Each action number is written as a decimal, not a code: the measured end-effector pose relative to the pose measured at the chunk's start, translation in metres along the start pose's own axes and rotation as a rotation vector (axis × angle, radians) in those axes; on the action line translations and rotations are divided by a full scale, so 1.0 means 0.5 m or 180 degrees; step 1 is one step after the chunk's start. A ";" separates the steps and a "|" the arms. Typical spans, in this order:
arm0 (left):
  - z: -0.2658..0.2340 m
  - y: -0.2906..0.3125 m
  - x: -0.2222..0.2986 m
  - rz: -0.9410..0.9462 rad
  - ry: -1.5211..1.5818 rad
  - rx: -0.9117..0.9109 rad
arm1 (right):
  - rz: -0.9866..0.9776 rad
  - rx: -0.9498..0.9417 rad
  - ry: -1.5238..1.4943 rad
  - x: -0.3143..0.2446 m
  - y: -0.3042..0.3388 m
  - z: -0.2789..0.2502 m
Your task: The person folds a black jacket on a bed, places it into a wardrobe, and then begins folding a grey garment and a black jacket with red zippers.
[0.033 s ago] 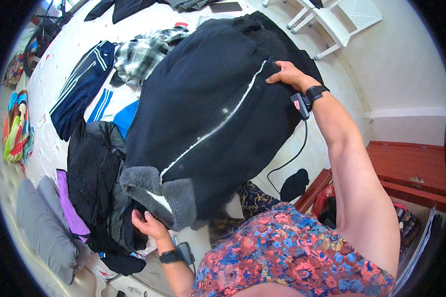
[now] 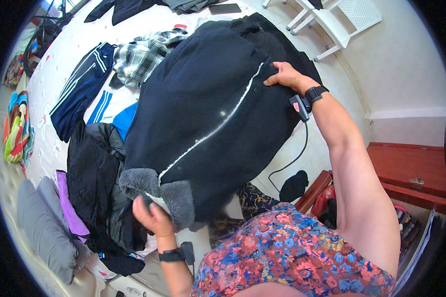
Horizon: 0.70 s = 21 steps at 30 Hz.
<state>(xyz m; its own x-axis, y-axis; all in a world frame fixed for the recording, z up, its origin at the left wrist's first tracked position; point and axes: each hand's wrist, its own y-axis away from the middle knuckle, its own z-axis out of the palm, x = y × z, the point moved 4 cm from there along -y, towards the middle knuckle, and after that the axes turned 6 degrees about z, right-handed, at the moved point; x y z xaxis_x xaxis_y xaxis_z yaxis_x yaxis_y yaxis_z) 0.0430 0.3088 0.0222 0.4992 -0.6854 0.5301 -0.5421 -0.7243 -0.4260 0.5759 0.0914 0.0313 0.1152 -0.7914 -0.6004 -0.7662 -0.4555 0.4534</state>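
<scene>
A large black coat (image 2: 198, 99) with a grey fleecy collar (image 2: 178, 200) lies spread in front of me, its collar end toward me at the left. A pale fleecy edge runs the length of its front, with a small round snap beside it. My right hand (image 2: 290, 77) grips the cloth near the far end of that edge, thumb on top. Over the collar is my left hand (image 2: 153, 215), slightly blurred, its fingers apart and nothing seen in them. Both wrists wear black straps with small devices.
Left of the coat lie a black jacket (image 2: 91, 173), navy striped trousers (image 2: 82, 89) and a plaid shirt (image 2: 139, 59) on a white bed sheet. Grey pillows (image 2: 44, 222) are at the lower left. A white chair (image 2: 332, 29) stands far right, a red wooden chest (image 2: 406, 168) nearer.
My left hand has lifted from the lower edge of the collar and moved up over it. The coat and my right hand have shifted slightly left.
</scene>
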 end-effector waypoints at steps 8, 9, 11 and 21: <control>0.207 -0.111 0.305 0.2577 0.0169 -0.2298 | 0.0071 -0.1389 0.0599 -0.178 0.133 -0.050; 0.237 -0.120 0.307 0.2501 -0.0045 -0.2177 | 0.0337 -0.1447 0.0524 -0.196 0.156 -0.054; 0.284 -0.140 0.294 0.2151 -0.0199 -0.2373 | 0.0078 -0.1572 0.0069 -0.208 0.178 -0.045; 0.395 -0.086 0.159 0.2067 0.0075 -0.2203 | -0.2116 -0.1553 0.0656 -0.420 0.488 0.249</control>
<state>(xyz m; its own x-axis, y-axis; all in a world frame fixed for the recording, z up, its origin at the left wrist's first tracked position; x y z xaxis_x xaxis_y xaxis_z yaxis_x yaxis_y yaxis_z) 0.2393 0.2708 -0.0623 -0.0503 -0.9315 0.3603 -0.9930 0.0082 -0.1176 0.2859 0.1973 0.1860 0.5941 -0.3337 -0.7319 -0.1452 -0.9394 0.3105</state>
